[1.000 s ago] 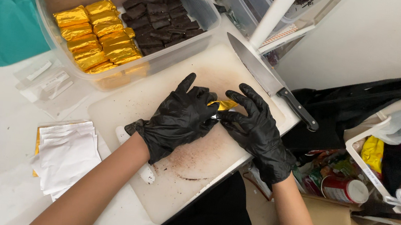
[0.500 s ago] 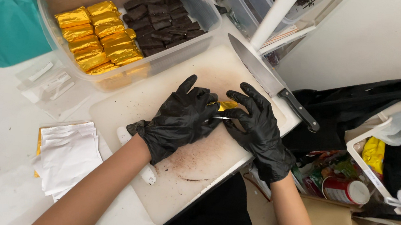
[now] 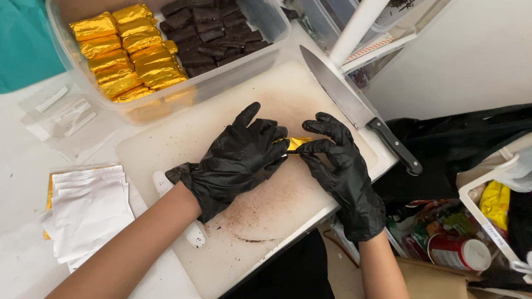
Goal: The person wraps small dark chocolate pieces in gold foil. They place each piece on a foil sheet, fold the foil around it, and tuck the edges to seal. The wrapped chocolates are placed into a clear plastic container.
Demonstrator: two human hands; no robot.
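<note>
Both my hands wear black gloves and meet over a white cutting board [image 3: 250, 233]. My left hand [image 3: 238, 160] lies flat on a small gold-foil-wrapped piece [image 3: 295, 143], covering most of it. The fingertips of my right hand [image 3: 340, 167] pinch the foil's exposed right end. Only a sliver of gold shows between the two gloves. Brown crumbs and smears mark the board below my hands.
A clear plastic tub [image 3: 152, 101] behind the board holds gold-wrapped bars [image 3: 125, 49] and bare dark brown bars [image 3: 209, 28]. A large black-handled knife [image 3: 356, 109] lies on the board's right edge. White foil sheets [image 3: 85, 209] lie at left, a teal cloth [image 3: 4, 36] beyond.
My hands stay in nearly the same place; the fingers shift slightly around the foil piece.
</note>
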